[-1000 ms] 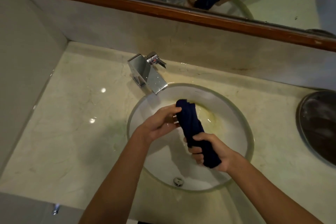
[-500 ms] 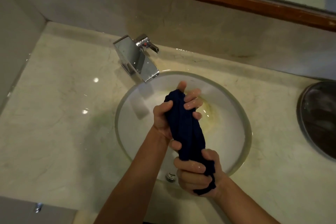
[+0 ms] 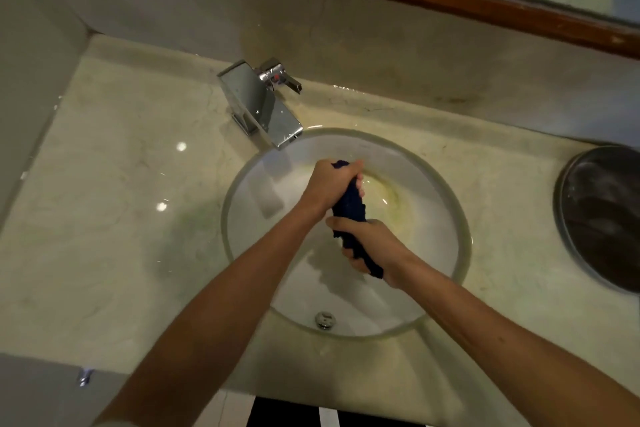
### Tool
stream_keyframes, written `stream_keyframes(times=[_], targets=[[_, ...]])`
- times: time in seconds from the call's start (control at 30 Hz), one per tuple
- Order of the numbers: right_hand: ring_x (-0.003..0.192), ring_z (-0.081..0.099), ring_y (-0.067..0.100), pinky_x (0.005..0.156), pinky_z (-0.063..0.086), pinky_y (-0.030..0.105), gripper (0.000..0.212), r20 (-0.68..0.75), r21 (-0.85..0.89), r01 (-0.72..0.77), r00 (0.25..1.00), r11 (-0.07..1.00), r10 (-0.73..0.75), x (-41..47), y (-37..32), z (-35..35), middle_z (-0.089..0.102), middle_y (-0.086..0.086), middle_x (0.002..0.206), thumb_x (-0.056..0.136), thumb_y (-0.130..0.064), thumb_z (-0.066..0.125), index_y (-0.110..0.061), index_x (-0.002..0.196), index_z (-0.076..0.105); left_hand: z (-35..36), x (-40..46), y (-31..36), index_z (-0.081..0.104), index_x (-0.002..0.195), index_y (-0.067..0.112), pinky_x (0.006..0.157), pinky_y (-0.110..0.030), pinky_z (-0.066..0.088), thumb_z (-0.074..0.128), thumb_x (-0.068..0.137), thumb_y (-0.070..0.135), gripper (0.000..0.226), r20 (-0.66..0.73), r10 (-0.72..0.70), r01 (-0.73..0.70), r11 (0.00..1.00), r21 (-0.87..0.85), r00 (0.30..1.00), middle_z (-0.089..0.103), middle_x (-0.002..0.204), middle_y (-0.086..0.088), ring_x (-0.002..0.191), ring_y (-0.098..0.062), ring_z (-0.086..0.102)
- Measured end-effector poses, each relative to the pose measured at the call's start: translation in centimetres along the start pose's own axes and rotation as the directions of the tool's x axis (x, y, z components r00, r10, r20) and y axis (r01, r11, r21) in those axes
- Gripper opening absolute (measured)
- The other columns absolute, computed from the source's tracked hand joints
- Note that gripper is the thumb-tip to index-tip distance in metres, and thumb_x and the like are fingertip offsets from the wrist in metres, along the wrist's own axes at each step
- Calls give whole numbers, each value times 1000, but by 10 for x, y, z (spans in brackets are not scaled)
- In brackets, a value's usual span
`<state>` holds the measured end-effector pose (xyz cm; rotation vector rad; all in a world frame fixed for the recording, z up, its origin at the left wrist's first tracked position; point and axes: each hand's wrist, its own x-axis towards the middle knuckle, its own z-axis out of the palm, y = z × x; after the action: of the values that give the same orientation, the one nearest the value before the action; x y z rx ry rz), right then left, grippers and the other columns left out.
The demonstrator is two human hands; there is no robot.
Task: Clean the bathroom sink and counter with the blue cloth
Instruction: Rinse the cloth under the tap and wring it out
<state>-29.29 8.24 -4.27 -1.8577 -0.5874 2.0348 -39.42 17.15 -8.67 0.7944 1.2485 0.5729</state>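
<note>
Overhead, the cloth (image 3: 349,208), twisted into a dark roll, hangs above the sink (image 3: 464,246), its long axis running from the far end near the faucet (image 3: 263,107) back toward the person. Both hands are clenched around it: the left hand (image 3: 332,180) closes over the far, upper end, the right hand (image 3: 372,246) over the near, lower end, where a ragged tip pokes out beside the wrist. Only a short stretch of roll shows between the fists. Yellowish staining marks the bowl just beyond the cloth. The counter (image 3: 114,184) lies to the left, nearer the left hand, and it looks not yet wiped; wringing appears to be the step underway.
</note>
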Motion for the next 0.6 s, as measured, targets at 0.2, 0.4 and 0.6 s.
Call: stream_keyframes(times=[0.2, 0.4, 0.6], targets=[[43, 49, 11, 42, 38, 23, 22, -192, -288, 23, 978, 958, -81, 44, 10, 12, 64, -3, 60, 86, -33, 72, -12, 79, 71, 0, 31, -21, 58, 68, 11, 67, -32, 47, 56, 93, 18, 26, -218, 20, 95, 857, 507, 976, 60, 70, -5, 67, -25, 57], [28, 44, 0, 36, 35, 15, 28, -237, -413, -18, 967, 911, -88, 52, 23, 25, 56, -12, 39, 87, -31, 70, -13, 67, 66, 0, 24, -30, 65, 101, 12, 76, -34, 51, 55, 92, 20, 16, -201, 22, 147, 607, 781, 979, 66, 99, -7, 84, -30, 64], [35, 50, 2, 44, 42, 21, 30, -249, -480, -36, 964, 877, -97, 59, 39, 28, 59, -12, 42, 85, -39, 71, -15, 66, 67, 0, 17, -42, 54, 94, 12, 78, -35, 49, 52, 93, 21, 9, -225, 13, 178, 571, 801, 974, 61, 101, -10, 91, -34, 64]])
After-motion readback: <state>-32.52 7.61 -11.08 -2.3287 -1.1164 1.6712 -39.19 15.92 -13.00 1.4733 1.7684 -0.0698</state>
